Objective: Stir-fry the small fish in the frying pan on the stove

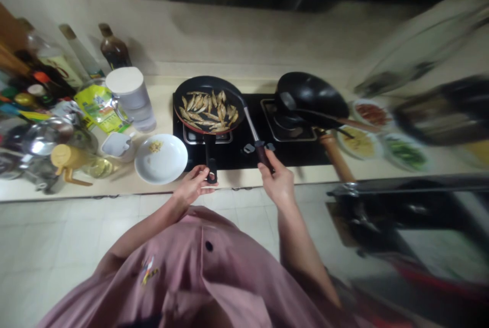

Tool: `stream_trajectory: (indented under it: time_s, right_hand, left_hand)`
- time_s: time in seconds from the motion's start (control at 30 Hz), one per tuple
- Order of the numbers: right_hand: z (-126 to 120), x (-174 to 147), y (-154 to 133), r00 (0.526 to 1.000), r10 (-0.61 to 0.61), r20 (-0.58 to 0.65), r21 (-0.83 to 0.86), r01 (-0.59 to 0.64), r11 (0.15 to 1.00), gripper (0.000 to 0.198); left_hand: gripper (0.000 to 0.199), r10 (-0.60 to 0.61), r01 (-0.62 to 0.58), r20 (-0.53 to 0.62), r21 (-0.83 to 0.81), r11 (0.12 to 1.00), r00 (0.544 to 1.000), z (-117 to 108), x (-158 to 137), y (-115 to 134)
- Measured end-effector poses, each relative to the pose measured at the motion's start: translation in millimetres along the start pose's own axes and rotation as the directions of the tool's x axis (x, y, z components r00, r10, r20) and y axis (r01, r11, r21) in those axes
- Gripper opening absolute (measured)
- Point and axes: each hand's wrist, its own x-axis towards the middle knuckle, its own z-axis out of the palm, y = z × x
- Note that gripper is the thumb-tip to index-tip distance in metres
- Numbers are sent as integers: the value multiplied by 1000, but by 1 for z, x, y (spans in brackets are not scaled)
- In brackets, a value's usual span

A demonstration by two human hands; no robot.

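A black frying pan (182,94) sits on the left burner of the hob, with several small browned fish (208,110) spread over its bottom. My left hand (194,184) is closed on the end of the pan's black handle. My right hand (278,178) grips the dark handle of a spatula (251,123) with a silver shaft. The spatula's black head lies at the pan's right side and blends with the dark pan, so its shape is hard to see. Left of the pan handle, a white plate (168,167) holds a little chopped yellowish food (155,146).
A black wok (309,91) with a wooden handle is on the right burner, a wooden-handled utensil (344,120) across it. Plates of red (371,114), yellow (357,143) and green food (407,152) stand farther right. A lidded pitcher (132,99) and several bottles (113,48) crowd the left counter.
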Motion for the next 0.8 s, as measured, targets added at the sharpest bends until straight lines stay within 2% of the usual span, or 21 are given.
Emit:
stream_trajectory:
  time_s: [0.17,0.37,0.47,0.67,0.8]
  right_hand:
    - [-12,-15,3,1000,9,-19,-28,-10,1000,57]
    - [-26,-28,3,1000,3,12,47,-4,999,57]
    - [-32,-29,-1,999,-19,34,-2,19,1000,54]
    - [-38,-19,-21,998,-63,26,-215,67,974,53]
    - [-35,-13,-28,996,-88,21,-215,90,973,54]
  left_hand:
    - [38,-14,14,38,3,1000,999,7,3,1]
    - [32,-25,29,81,-40,999,996,21,7,6]
    - [28,-36,41,92,-52,998,995,24,6,10]
    - [28,-44,47,83,-32,998,996,24,6,11]
    - [30,-42,45,96,-27,999,994,21,7,10]
